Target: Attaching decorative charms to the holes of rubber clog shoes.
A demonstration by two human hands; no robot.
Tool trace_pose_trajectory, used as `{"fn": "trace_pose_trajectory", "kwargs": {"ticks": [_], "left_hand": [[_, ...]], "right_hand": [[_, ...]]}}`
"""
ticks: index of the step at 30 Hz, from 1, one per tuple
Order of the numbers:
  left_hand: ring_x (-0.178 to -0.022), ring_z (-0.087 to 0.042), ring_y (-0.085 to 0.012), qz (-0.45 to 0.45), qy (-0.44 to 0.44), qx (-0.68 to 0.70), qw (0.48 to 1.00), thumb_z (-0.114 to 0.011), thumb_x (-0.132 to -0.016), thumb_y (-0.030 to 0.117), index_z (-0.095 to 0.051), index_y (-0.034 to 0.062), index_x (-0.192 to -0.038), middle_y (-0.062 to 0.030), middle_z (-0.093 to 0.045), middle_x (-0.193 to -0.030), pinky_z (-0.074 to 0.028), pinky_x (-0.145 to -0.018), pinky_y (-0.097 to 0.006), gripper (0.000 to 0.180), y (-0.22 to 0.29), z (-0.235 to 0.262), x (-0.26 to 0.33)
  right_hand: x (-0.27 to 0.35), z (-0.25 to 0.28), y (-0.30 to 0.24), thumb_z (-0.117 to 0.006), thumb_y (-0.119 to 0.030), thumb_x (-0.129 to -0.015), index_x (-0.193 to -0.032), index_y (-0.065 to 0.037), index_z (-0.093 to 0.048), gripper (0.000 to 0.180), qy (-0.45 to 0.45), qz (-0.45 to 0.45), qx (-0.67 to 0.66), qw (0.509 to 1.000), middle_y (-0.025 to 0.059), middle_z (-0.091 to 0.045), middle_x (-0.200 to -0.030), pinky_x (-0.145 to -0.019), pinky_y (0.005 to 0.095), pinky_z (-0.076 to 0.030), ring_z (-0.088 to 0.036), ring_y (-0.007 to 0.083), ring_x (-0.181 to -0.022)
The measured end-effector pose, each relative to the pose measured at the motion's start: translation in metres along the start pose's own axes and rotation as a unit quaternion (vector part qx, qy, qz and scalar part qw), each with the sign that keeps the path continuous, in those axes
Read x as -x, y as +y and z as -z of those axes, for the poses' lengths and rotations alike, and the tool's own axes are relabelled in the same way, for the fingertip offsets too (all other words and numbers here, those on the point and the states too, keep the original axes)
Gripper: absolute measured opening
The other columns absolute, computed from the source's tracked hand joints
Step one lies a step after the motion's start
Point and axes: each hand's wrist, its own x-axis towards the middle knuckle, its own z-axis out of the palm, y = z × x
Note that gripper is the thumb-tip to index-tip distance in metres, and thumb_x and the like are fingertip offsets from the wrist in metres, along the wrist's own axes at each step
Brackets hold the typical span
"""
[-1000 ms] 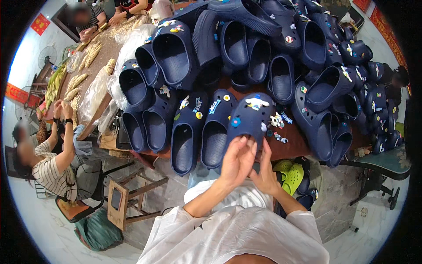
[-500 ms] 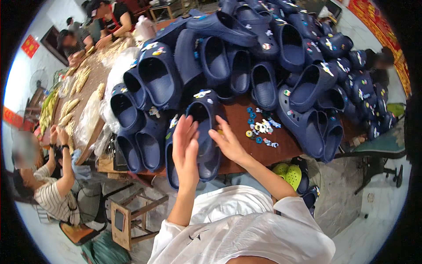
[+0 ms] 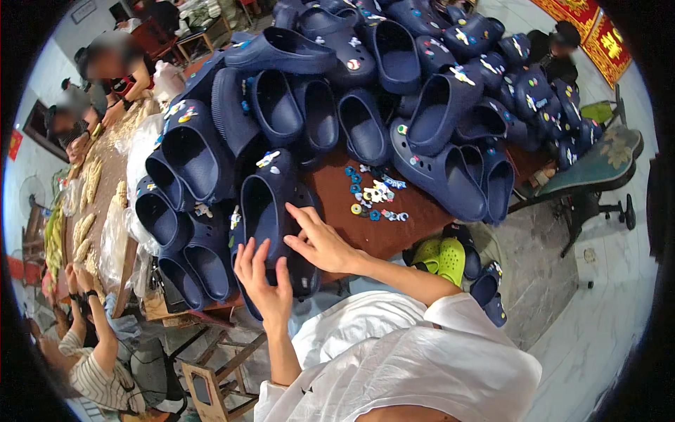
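A navy clog (image 3: 273, 181) with small charms on its toe lies at the near edge of the brown table, its opening facing me. My left hand (image 3: 266, 281) is at its heel end, fingers spread and holding nothing. My right hand (image 3: 323, 243) reaches over the clog's right side with fingers stretched out and apart; whether the fingertips touch it I cannot tell. Another navy clog (image 3: 306, 278) is partly hidden beneath the right hand. To the right on the table lies a loose group of colourful shoe charms (image 3: 380, 191).
A tall heap of navy clogs (image 3: 390, 56) covers the far side of the brown table (image 3: 330, 186). Lime-green clogs (image 3: 450, 260) sit low at the right, near a green chair (image 3: 598, 165). A wooden stool (image 3: 204, 390) stands lower left. Other people work beside peeled corn cobs (image 3: 90, 183).
The view has swung to the right, so the table and clogs appear further left. My right hand has moved in over the clog, and my left hand's fingers have spread at its heel.
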Motion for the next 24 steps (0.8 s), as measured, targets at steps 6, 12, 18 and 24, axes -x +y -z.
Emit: {"fn": "trace_pose_trajectory", "kwargs": {"ticks": [6,12,18,24], "left_hand": [[-0.131,-0.043,-0.0380,-0.001,0.010,0.010,1.000,-0.068,-0.085,0.009,-0.062,0.0056,-0.124,-0.0162,-0.054,-0.135,-0.032,-0.110,-0.049,0.040,-0.005,-0.006,0.000],[-0.133,-0.042,-0.0359,-0.022,0.056,-0.034,0.998,-0.065,-0.089,0.007,-0.060,0.0028,-0.128,-0.0199,-0.046,-0.142,-0.033,-0.109,-0.045,0.039,0.008,-0.011,0.008],[-0.132,-0.043,-0.0396,-0.100,0.051,0.071,0.991,-0.062,-0.082,-0.003,-0.063,0.0004,-0.121,-0.0231,-0.046,-0.139,-0.036,-0.108,-0.046,0.039,0.022,-0.028,0.053],[-0.131,-0.039,-0.0423,-0.099,-0.235,0.105,0.961,-0.068,-0.080,0.004,-0.057,0.0059,-0.131,-0.0249,-0.039,-0.144,-0.034,-0.108,-0.048,0.052,0.036,-0.063,0.085]], "right_hand": [[0.000,-0.002,0.006,-0.060,-0.017,-0.097,-0.143,0.000,-0.037,0.054,0.011,0.028,0.014,0.999,0.0173,-0.046,-0.121,-0.069,0.0322,-0.056,-0.064,0.0216,-0.082],[0.048,0.023,0.018,-0.059,-0.007,-0.093,-0.129,-0.005,-0.051,0.036,0.074,0.020,-0.003,0.997,0.0146,-0.051,-0.116,-0.075,0.0354,-0.054,-0.065,0.0241,-0.084],[0.139,0.047,0.050,-0.057,-0.002,-0.091,-0.114,-0.006,-0.062,0.023,0.197,-0.058,0.036,0.978,0.0106,-0.058,-0.107,-0.078,0.0320,-0.054,-0.064,0.0221,-0.092],[0.209,0.067,0.089,-0.057,0.001,-0.091,-0.115,-0.003,-0.058,0.025,0.342,-0.177,0.047,0.922,0.0094,-0.057,-0.108,-0.072,0.0288,-0.053,-0.060,0.0180,-0.089]]}}
